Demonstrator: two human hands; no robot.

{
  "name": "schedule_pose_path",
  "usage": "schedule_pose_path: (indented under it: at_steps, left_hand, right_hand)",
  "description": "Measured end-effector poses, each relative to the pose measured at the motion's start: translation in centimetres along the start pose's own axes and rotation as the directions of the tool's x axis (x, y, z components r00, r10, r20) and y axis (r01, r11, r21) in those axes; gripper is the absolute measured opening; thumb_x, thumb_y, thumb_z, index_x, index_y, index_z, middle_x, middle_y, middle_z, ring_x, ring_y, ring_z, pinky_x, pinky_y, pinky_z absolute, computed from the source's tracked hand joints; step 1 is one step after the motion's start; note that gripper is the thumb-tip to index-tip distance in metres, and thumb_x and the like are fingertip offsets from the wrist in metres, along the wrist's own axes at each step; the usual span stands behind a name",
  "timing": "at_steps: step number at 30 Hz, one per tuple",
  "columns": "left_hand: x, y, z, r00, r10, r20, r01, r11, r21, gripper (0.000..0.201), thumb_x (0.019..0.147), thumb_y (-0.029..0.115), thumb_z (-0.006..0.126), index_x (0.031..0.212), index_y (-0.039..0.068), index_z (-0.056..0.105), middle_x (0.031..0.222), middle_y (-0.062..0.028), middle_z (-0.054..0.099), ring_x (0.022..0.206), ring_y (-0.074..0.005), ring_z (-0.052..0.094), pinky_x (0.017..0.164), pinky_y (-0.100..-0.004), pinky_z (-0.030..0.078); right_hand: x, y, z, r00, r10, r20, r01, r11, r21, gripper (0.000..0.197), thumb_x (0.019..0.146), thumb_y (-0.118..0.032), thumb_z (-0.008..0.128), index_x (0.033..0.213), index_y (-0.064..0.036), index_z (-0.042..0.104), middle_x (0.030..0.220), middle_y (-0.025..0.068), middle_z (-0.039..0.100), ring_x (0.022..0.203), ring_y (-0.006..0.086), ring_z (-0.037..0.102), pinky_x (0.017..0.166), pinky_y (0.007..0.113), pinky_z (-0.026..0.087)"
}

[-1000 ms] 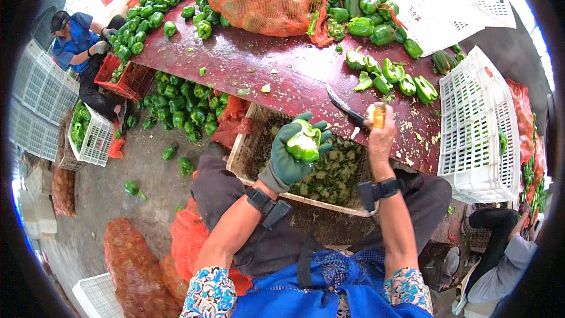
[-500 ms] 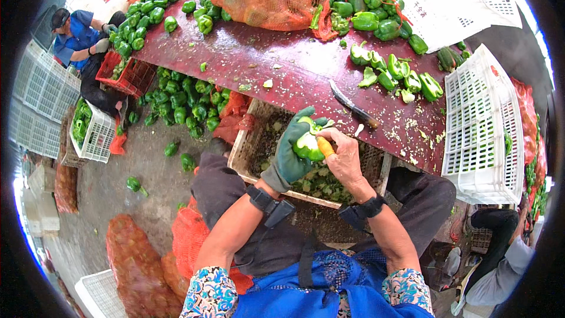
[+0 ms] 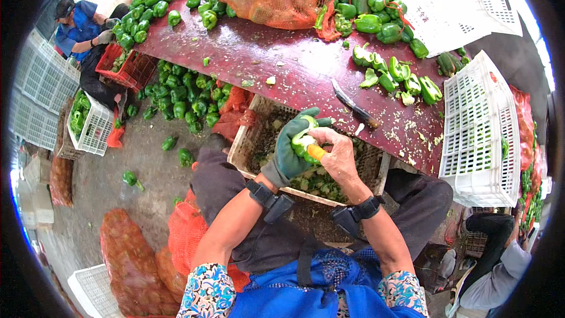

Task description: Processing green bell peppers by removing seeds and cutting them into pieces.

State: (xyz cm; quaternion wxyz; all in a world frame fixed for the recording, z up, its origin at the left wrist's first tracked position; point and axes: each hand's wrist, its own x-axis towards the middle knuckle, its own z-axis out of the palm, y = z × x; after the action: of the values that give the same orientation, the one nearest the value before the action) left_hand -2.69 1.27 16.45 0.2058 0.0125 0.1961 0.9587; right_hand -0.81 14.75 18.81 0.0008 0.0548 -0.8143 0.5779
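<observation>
Holding, head view: my gloved left hand (image 3: 288,152) wraps the cut green bell pepper (image 3: 299,142); my right hand (image 3: 340,156) meets its open side; pinching or not, I can't tell.
Pepper's place: above the plastic crate (image 3: 238,146).
Pepper's feel: probably light, crisp, slick inside, crackable.
Pepper grip: I'd cradle its outer wall.

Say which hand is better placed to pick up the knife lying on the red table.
Probably the right hand: it is nearer the knife on the red table, while the gloved left hand cups the cut pepper. It is also busy at the pepper, though.
</observation>
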Motion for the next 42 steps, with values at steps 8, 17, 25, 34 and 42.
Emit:
schedule_pose_path:
  at_steps: [8,17,25,34,42]
  left_hand:
    - [-0.2,0.7,-0.3,0.995,-0.100,0.022,0.099,0.994,0.054,0.051,0.092,0.026,0.053,0.136,0.001,0.046,0.126,-0.0206,0.060,0.112,-0.0293,0.062,0.101,-0.0427,0.048]
    - [-0.4,0.3,-1.1,0.999,-0.032,0.002,0.031,0.988,0.154,0.047,0.094,0.024,0.054,0.134,0.000,0.049,0.123,-0.0168,0.062,0.109,-0.0246,0.063,0.099,-0.0382,0.050]
    - [0.5,-0.3,-3.1,0.982,0.148,-0.119,-0.095,0.925,0.367,0.042,0.093,0.020,0.054,0.130,0.001,0.050,0.115,-0.0135,0.063,0.107,-0.0225,0.062,0.097,-0.0371,0.051]
    - [0.3,-1.4,-5.0,0.979,0.203,-0.032,-0.151,0.814,0.561,0.038,0.097,0.021,0.051,0.129,0.000,0.051,0.115,-0.0109,0.063,0.106,-0.0200,0.062,0.096,-0.0335,0.050]
    - [0.2,-1.6,-3.4,0.983,0.076,-0.167,-0.071,0.997,0.033,0.036,0.094,0.028,0.059,0.121,0.005,0.055,0.113,-0.0103,0.064,0.103,-0.0227,0.064,0.092,-0.0396,0.054]
  right_hand:
    - [1.0,0.3,-1.1,0.937,-0.053,0.346,0.060,0.998,-0.007,0.020,0.084,-0.013,0.068,0.100,-0.0010,0.069,0.075,0.0011,0.066,0.062,0.0074,0.058,0.057,0.026,0.047]
    - [0.6,-0.6,-0.7,0.955,-0.068,0.289,0.084,0.995,-0.044,0.014,0.088,-0.015,0.061,0.090,-0.0020,0.066,0.067,-0.0005,0.059,0.053,0.0072,0.052,0.049,0.025,0.041]
    - [-0.7,0.6,1.2,0.903,-0.428,0.014,0.416,0.868,-0.271,0.010,0.080,-0.005,0.069,0.088,-0.0014,0.064,0.072,0.0151,0.062,0.060,0.0268,0.061,0.057,0.034,0.046]
    - [-0.9,2.8,1.7,0.994,-0.100,-0.039,0.090,0.974,-0.206,0.012,0.082,-0.011,0.070,0.089,-0.0017,0.068,0.070,0.0132,0.064,0.061,0.0203,0.063,0.059,0.033,0.047]
    - [-0.1,3.5,1.8,0.942,0.032,-0.334,-0.016,0.999,0.052,0.013,0.088,-0.008,0.067,0.098,-0.0011,0.066,0.069,0.0054,0.064,0.062,0.0121,0.061,0.056,0.031,0.047]
